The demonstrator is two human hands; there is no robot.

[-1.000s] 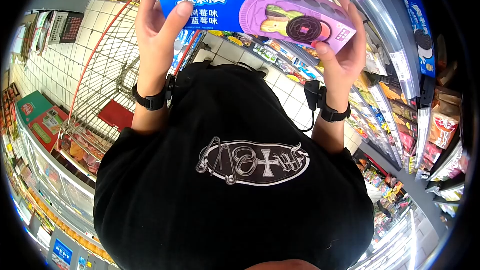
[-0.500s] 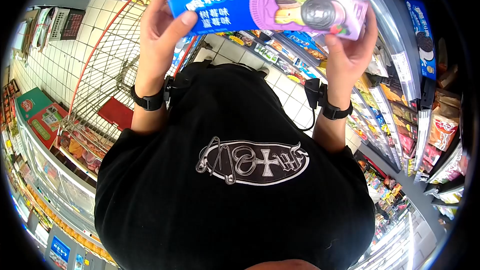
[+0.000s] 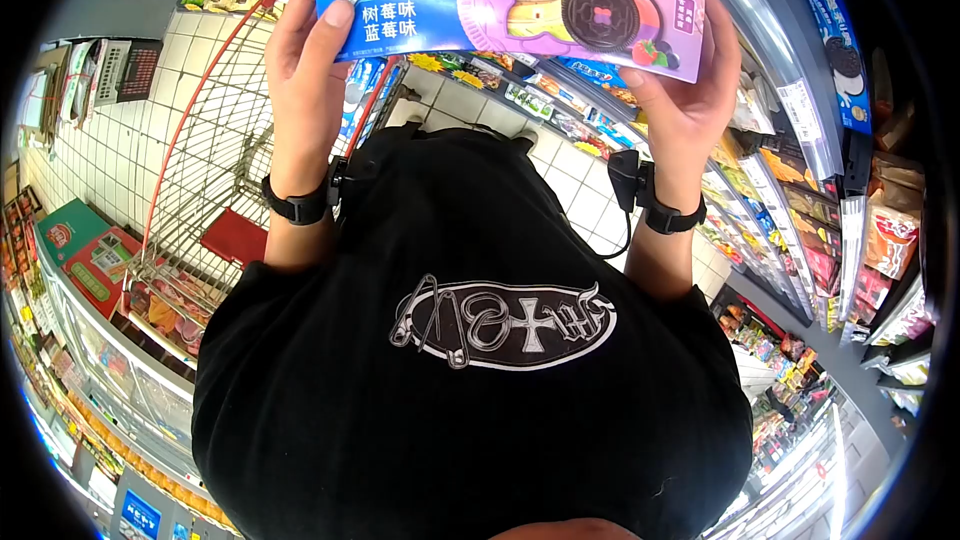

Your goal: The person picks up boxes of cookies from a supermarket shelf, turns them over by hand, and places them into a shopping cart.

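Note:
A long blue and purple cookie box (image 3: 540, 12) is held up at the top of the view, its printed front with a dark cookie and berries facing the camera. My left hand (image 3: 308, 60) grips the blue end, thumb on the front face. Around the purple end is my right hand (image 3: 690, 90), its thumb at the lower edge and its fingers behind the end. Both wrists wear black straps with small devices.
A wire shopping cart (image 3: 215, 130) with red trim stands at the left. Store shelves (image 3: 800, 130) with packaged goods run along the right. Another blue cookie box (image 3: 835, 50) is on the right shelf. Stacked cartons (image 3: 88, 255) lie at the far left.
The box has turned so that its purple top side no longer shows and its front faces the camera. Since the middle frame, it has shifted slightly left with both hands still on it.

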